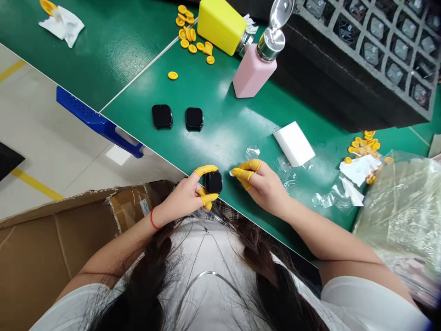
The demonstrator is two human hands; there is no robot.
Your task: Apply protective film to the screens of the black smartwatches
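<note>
My left hand [193,193], in yellow finger cots, grips a black square smartwatch body [213,182] by its edges, dark screen facing up, at the table's front edge. Just to the right, my right hand [260,184] is closed in a pinch, also with yellow finger cots. A small white piece [232,173] shows at its fingertips; its kind is too small to tell. Farther back on the green table lie two more watch bodies, one on the left [162,116] and another [194,118] beside it, both without straps.
Behind stand a pink pump bottle [255,71] with its lid up and a yellow bottle [220,25] lying tilted. A white block [295,144] and clear film scraps [287,172] lie right. A black foam tray [347,92] fills the back right; a cardboard box [58,248] stands lower left.
</note>
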